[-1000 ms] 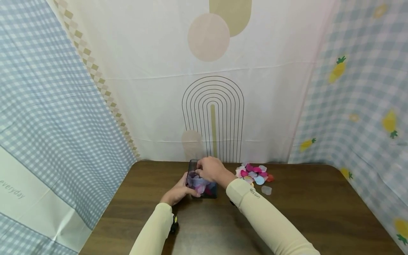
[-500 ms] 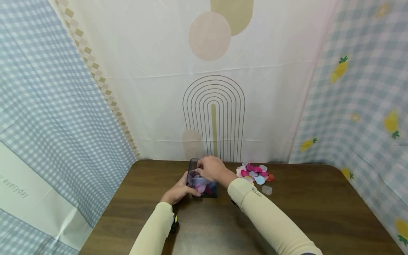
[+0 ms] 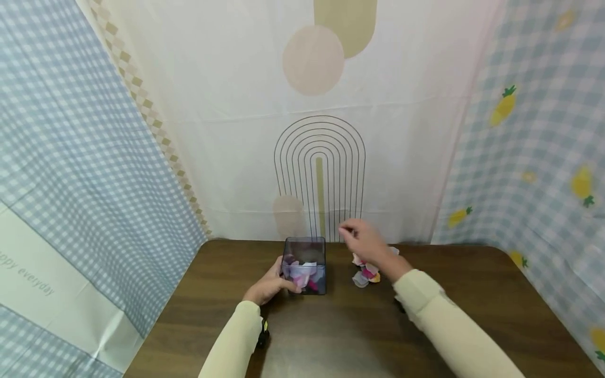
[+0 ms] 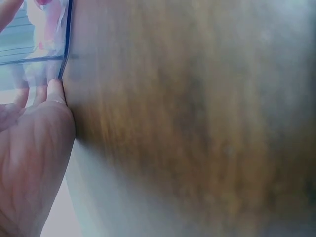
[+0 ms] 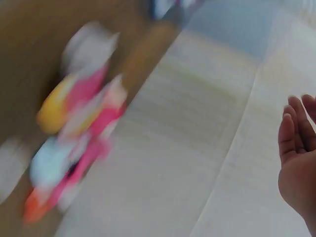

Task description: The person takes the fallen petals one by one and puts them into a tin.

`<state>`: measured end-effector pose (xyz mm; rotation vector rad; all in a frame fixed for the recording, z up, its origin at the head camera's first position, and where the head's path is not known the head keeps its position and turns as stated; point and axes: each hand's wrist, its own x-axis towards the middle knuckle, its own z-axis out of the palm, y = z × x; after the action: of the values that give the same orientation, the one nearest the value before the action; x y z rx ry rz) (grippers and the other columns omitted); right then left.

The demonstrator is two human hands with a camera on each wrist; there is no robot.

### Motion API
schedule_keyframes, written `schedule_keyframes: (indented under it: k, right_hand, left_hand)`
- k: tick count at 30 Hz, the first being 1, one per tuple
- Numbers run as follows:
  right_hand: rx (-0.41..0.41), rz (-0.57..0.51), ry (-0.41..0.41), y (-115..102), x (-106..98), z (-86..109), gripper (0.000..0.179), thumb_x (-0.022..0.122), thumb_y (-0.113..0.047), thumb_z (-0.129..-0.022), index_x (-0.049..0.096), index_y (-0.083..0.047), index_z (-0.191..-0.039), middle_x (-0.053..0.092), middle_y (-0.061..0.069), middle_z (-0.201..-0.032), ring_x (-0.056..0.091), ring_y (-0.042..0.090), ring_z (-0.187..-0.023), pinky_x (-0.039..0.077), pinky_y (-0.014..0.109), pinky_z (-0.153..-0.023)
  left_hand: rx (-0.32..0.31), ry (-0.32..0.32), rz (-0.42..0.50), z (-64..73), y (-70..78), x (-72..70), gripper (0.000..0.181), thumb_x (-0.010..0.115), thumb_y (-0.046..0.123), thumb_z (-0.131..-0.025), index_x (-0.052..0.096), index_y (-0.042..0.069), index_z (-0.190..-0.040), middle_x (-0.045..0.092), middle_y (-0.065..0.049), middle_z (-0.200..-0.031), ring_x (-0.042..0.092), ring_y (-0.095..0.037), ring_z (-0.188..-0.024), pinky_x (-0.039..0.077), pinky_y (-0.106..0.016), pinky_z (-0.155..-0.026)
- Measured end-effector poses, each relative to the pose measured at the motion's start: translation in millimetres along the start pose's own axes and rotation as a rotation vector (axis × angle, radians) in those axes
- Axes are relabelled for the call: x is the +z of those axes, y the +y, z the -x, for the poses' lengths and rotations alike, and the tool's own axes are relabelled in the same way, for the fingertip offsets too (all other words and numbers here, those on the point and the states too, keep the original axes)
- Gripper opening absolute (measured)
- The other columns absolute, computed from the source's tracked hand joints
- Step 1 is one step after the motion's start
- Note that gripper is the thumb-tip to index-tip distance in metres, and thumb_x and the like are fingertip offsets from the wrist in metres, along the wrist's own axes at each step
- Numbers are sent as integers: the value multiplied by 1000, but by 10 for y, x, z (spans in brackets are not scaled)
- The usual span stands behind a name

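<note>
A clear, dark-tinted square box stands at the back of the table in the head view. Inside it lie pink, white and purple flower petals. My left hand grips its left side, thumb across the front; the left wrist view shows the fingers against the box wall. Raised to the right of the box is my right hand, above a pile of loose petals that it partly hides. In the right wrist view the right hand has loosely bent fingers and holds nothing visible.
The brown wooden table ends at the back against a white printed cloth. Checked cloths hang along both sides. Pink, yellow, blue and orange petals appear blurred in the right wrist view.
My right hand has come out of the box and moved right, up over the loose petals. My left hand keeps its grip on the box.
</note>
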<state>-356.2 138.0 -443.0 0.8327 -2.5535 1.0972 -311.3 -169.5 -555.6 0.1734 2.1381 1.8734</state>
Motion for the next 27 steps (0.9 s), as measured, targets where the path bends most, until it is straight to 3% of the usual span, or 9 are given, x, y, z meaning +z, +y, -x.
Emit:
schedule_keyframes:
  k: [5,10,21,27]
  right_hand:
    - [112,106,26,529,-490,419,18,62,-20,-107,76,-10,-108,76,8,-97,64,17,-83,54,38,-77]
    - [219,161,19,860,-682,786,19,62,-22,-108,77,-10,-110,77,11,-103,64,19,-87,54,39,-80]
    - [231,201,-37,964,-761,1056,13,68,-18,-104,78,-11,-110,79,8,-102,58,14,-77,49,30,-69]
    - [232,223,-75,981,-760,1115,14,69,-14,-102,78,-7,-111,78,6,-103,62,15,-83,52,34,-74]
  left_hand:
    - [6,4,-4,-14,8,31,97,87,0,-72,34,8,-153,52,-18,-154,58,-25,-124,42,-36,-113]
    - [0,20,-5,-8,0,32,97,87,0,-71,35,8,-152,52,-17,-151,59,-25,-122,43,-32,-110]
    - [-1,24,-8,7,-12,19,94,85,0,-72,35,9,-152,48,-18,-162,57,-27,-131,41,-38,-115]
    - [5,23,-9,0,-1,25,94,84,-1,-72,35,8,-151,47,-19,-164,55,-30,-135,37,-44,-120]
